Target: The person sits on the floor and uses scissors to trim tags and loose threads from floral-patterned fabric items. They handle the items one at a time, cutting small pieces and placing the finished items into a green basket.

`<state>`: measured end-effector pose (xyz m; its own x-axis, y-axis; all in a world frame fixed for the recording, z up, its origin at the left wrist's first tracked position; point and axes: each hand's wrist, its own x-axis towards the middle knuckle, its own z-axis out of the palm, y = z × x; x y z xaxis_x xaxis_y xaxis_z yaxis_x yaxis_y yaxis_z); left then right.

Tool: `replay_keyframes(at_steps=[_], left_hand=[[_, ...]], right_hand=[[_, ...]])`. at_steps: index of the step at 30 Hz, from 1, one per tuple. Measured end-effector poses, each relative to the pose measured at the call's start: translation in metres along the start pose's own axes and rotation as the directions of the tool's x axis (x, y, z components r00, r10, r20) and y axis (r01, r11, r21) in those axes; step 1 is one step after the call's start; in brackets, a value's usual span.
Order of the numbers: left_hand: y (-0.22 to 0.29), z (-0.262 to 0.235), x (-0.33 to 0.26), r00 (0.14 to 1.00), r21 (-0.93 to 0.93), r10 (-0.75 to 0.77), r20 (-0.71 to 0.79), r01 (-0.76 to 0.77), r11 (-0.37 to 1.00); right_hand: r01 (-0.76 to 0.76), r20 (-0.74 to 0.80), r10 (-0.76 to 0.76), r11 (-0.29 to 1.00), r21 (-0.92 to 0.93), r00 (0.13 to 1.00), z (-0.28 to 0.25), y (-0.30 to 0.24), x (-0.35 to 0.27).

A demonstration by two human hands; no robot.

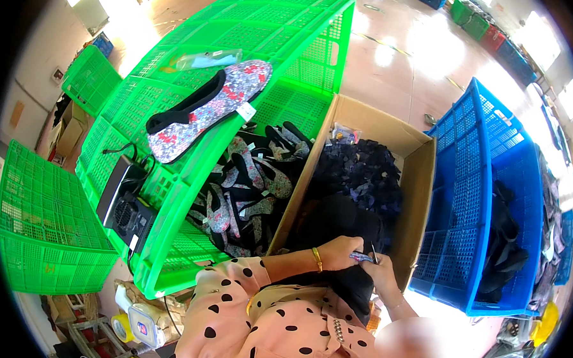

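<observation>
My left hand (341, 253), with a gold bracelet at its wrist, is closed on a small floral-patterned fabric piece (358, 256), mostly hidden by the fingers. Close against it, my right hand (383, 273) is closed around thread snips (374, 252), whose dark pointed tip shows above the fingers. Both hands are over the near end of a cardboard box (419, 207) holding dark scraps (357, 168). Black cloth (342, 223) lies beneath and beside the hands. To the left, several floral slippers (236, 189) are heaped inside a large green crate (226, 24).
One floral slipper (203, 110) and a small plastic packet (208, 60) lie on the green crate's side, near a black device with a cable (130, 216). A blue crate (455, 205) with dark items stands right. Another green crate (54, 233) is far left.
</observation>
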<state>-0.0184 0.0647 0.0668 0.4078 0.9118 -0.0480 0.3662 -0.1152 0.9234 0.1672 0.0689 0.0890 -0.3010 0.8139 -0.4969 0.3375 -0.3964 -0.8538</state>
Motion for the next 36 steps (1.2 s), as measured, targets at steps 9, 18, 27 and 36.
replay_keyframes(at_steps=[9,18,27,36], left_hand=[[-0.039,0.015,0.022,0.967,0.170,0.070,-0.245,-0.029,0.985],[-0.026,0.019,0.019,0.956,0.260,0.129,-0.264,-0.058,0.964],[-0.008,0.014,0.005,0.985,0.153,0.152,-0.079,-0.139,0.978],[-0.011,0.012,0.011,0.981,0.150,0.190,-0.033,-0.183,0.972]], right_hand=[[0.092,-0.182,-0.186,0.899,-0.428,0.966,0.005,0.012,0.048],[0.386,-0.042,-0.544,0.646,-0.658,0.838,-0.004,0.017,0.038],[0.614,0.446,-0.427,0.467,-0.637,0.787,-0.039,-0.032,-0.021],[0.580,0.349,-0.481,0.508,-0.637,0.804,-0.042,-0.018,-0.025]])
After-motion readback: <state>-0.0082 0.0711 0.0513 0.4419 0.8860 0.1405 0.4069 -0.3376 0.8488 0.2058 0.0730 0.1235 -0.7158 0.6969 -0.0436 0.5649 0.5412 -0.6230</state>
